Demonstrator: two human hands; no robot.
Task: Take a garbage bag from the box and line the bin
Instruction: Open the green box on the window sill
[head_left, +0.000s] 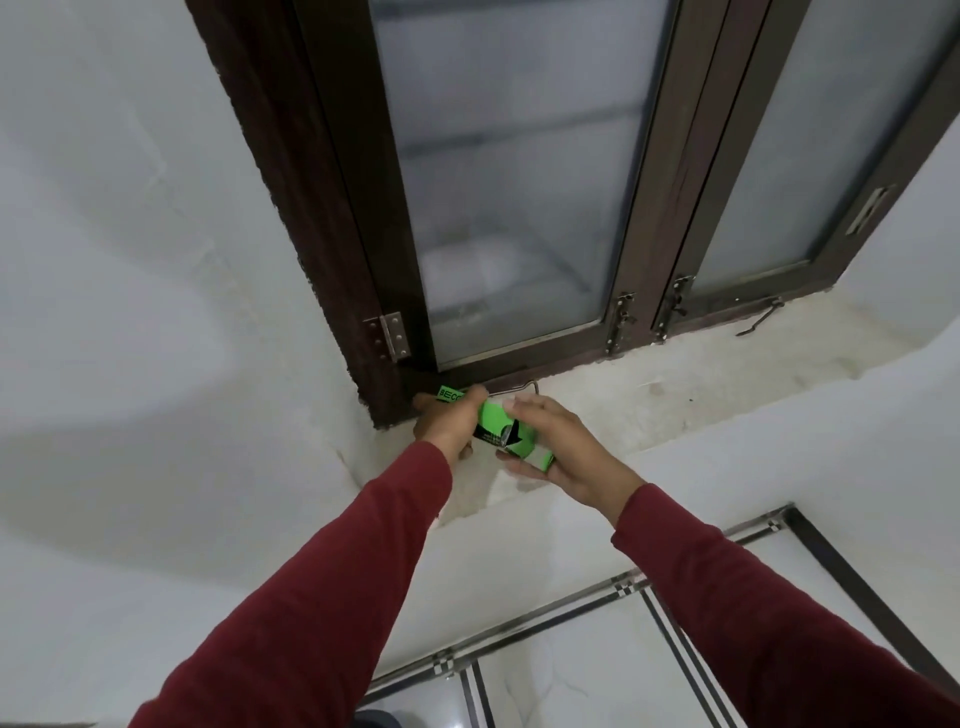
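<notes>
Now: green box (493, 423) at the windowsill (675, 395).
Left hand (447, 423) grips the box's end; right hand (563, 452) clasps its other end.

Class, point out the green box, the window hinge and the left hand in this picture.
green box (493, 415): head view, on its green top face.
window hinge (390, 336): head view, on the metal plate.
left hand (447, 426): head view, on the back of the hand.
</notes>
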